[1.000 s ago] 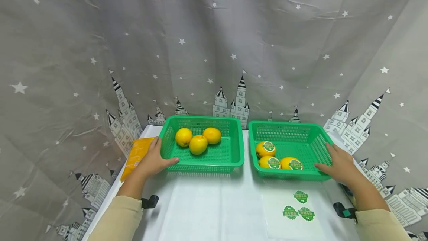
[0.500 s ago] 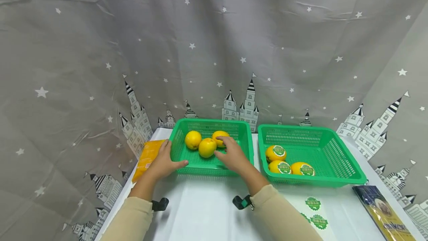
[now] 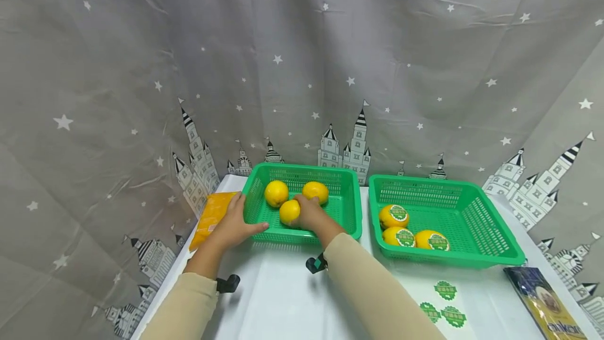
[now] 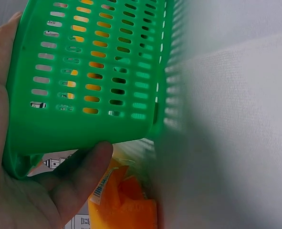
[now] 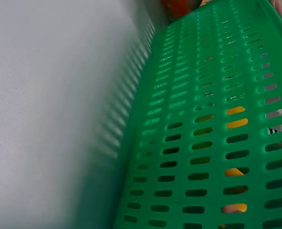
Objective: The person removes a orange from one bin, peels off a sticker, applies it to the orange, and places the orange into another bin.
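Head view shows, nearest to the person, the two beige sleeves (image 3: 181, 306) above the white table (image 3: 276, 298). On the right lie a pale sheet with three green stickers (image 3: 445, 290) and, farther right, a dark-and-gold packet (image 3: 542, 300).

A little farther, the left hand (image 3: 233, 227) rests at the near left corner of the left basket (image 3: 336, 206), its thumb over the rim, well apart from the fingers, which lie along the outer wall. The orange packet (image 3: 209, 219) is just beside it.

The change is in the right hand (image 3: 312, 215): one second ago it was at the right basket (image 3: 476, 240), half a second ago it was over the left one with spread fingers, and now its fingers are curled around the front fruit (image 3: 289, 212). This fruit is inside the left basket, before two other yellow fruits (image 3: 276, 193). I judge that the work has passed from reaching to grasping; whether the fruit is already lifted, I cannot tell.

In the right basket sit three stickered fruits (image 3: 394, 216). Behind everything hangs the grey curtain (image 3: 302, 67).
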The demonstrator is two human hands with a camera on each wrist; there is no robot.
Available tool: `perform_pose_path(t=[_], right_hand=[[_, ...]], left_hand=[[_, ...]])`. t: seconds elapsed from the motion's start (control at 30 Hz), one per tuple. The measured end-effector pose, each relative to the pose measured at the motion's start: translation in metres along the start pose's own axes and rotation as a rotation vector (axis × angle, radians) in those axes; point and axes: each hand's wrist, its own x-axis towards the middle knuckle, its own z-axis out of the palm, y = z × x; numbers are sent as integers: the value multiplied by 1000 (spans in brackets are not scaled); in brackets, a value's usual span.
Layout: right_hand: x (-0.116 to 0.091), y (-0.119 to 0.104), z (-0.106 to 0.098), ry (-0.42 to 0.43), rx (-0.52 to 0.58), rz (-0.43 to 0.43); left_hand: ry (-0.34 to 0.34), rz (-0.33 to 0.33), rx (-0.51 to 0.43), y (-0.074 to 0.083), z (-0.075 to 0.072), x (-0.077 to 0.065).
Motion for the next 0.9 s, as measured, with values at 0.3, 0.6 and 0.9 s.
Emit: perform_pose_path(t=[0.3,0.6,0.9], right_hand=[[-10,4,-12,147,129,-47],[-125,35,-41,-10,717,-205],[-191,109,2,-116,624,-94]], left_hand=[[-6,20,5,2,0,-1],[9,23,0,2,-1,0],[-1,35,10,0,-1,1]])
